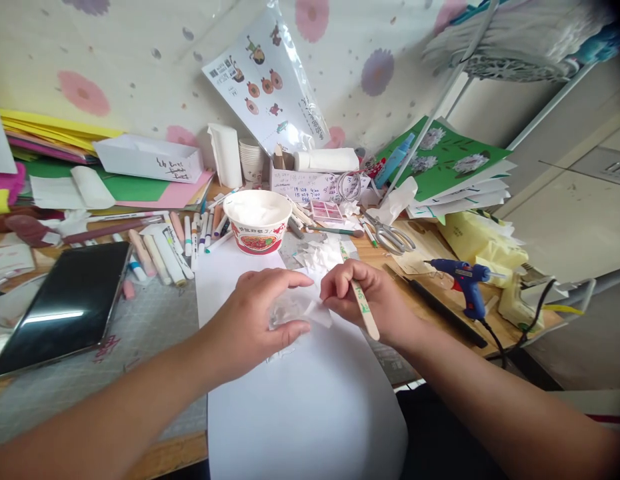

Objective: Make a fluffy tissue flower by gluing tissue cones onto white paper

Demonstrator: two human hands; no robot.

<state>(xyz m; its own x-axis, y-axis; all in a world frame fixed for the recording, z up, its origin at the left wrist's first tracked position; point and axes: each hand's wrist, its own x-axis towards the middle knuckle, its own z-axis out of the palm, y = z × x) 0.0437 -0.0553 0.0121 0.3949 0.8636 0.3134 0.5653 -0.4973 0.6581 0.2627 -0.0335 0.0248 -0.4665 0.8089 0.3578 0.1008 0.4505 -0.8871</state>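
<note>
My left hand [260, 310] is curved open, its thumb and fingers apart. Between its thumb and fingertips I see a clear, whitish piece of material [287, 310] on the white paper sheet [300, 413]; whether the hand touches it I cannot tell. My right hand [363, 293] is closed around a wooden craft stick [364, 310] with green writing, which slants down toward my wrist. By its pinched fingertips is a thin, translucent white scrap [320, 313]. Just beyond the hands lies a pile of torn white tissue [323, 255].
A paper bowl [257, 223] with white content stands behind my hands. Markers [195, 233] lie to its left, near a black tablet [65, 300]. At right are scissors [390, 235], a black bar [440, 307] and a blue glue gun [463, 277] with its cord.
</note>
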